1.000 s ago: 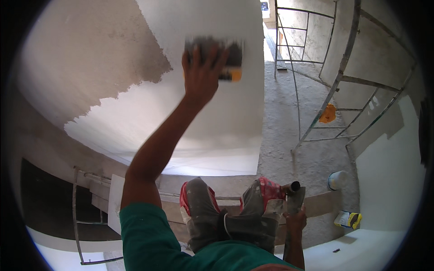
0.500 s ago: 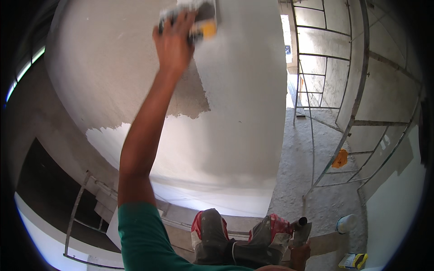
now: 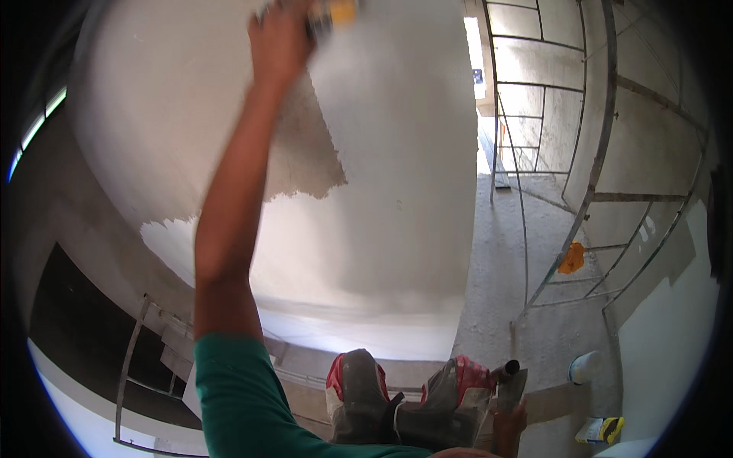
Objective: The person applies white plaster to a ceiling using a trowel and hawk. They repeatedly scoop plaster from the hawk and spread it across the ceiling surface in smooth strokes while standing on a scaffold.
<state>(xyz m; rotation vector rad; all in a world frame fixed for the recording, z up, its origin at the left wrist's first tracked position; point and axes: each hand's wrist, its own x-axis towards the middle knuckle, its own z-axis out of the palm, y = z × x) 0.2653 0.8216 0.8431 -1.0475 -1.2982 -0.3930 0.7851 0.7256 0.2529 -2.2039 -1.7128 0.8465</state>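
Note:
High up against the wall [image 3: 397, 198], my left hand [image 3: 281, 49] is closed on a plastering trowel. Yellow and dark parts of the trowel [image 3: 342, 11] show beside the fingers; the top of the picture cuts off the rest. Smooth light filler covers the wall's right side and lower band, with a ragged edge around a bare grey-brown patch [image 3: 305, 149]. Low at the right, by my knee, my right hand [image 3: 508, 422] grips a flat grey blade, which looks like a putty knife [image 3: 511, 393]. Its handle is hidden in the hand.
Metal scaffold frames [image 3: 599, 164] stand on the right, and another frame [image 3: 128, 359] at lower left. A white bucket [image 3: 585, 368], a yellow-and-black package [image 3: 600, 430] and an orange thing [image 3: 571, 258] are on the right. A pipe end [image 3: 510, 368] juts up near my right knee.
My left hand has moved higher and slightly left with the trowel, which now partly leaves the picture. The right hand stays low by the knee with the blade.

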